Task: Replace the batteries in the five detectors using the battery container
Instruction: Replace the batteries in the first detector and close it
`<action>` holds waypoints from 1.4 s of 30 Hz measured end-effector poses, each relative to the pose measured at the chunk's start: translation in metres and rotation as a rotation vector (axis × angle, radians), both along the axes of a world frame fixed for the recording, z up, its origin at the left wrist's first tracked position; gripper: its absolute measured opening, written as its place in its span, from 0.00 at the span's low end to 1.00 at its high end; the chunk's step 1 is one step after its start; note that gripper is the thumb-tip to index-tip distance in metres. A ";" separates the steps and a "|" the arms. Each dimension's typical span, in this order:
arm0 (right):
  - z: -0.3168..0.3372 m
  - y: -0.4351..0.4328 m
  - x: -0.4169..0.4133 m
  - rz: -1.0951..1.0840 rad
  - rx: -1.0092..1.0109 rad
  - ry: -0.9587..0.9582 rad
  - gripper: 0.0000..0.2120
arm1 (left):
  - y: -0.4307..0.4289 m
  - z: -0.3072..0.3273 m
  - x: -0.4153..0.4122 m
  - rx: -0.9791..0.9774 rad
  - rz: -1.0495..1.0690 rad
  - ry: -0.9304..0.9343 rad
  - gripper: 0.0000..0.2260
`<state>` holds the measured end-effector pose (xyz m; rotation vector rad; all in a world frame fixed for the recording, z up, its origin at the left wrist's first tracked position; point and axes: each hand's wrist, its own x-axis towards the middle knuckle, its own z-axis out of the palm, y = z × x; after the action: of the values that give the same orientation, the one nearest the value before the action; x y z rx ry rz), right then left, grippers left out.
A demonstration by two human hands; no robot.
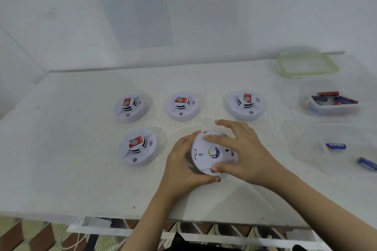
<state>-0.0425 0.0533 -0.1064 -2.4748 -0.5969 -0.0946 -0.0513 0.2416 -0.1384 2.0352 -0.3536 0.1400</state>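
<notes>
A white round detector (206,159) is turned back side up, tilted, at the table's front middle. My left hand (183,161) cups its left rim. My right hand (244,151) lies across its top and right side, thumb at the lower edge. Other detectors stand face up with red labels: three in a back row (130,108) (182,106) (245,105) and one at front left (138,146). A clear battery container (330,104) holding several batteries stands at the right. Two loose blue batteries (335,146) (367,163) lie below it.
The container's clear lid with a green rim (306,65) lies at the back right. A printed sheet (134,6) hangs on the wall behind. The white table's front edge (142,213) runs below my forearms.
</notes>
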 end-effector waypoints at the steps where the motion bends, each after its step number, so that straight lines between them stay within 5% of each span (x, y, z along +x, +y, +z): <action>1: 0.001 -0.001 0.001 -0.018 0.021 0.047 0.31 | 0.000 0.000 0.000 0.006 -0.005 0.004 0.42; 9: 0.007 -0.002 0.000 -0.054 0.103 0.177 0.31 | 0.000 0.004 -0.001 0.019 -0.025 0.003 0.43; 26: -0.008 0.001 -0.007 -0.084 0.225 -0.050 0.29 | -0.001 0.001 -0.003 0.008 0.010 -0.045 0.40; 37: -0.012 0.006 -0.011 -0.108 0.219 0.009 0.30 | -0.004 0.000 -0.003 0.081 0.039 -0.144 0.38; 42: -0.002 0.017 -0.013 -0.066 0.356 0.164 0.46 | -0.007 0.000 -0.011 0.031 0.083 -0.206 0.45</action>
<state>-0.0557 0.0700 -0.1082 -2.1319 -0.3899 -0.0208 -0.0626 0.2350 -0.1385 2.0720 -0.4010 0.4001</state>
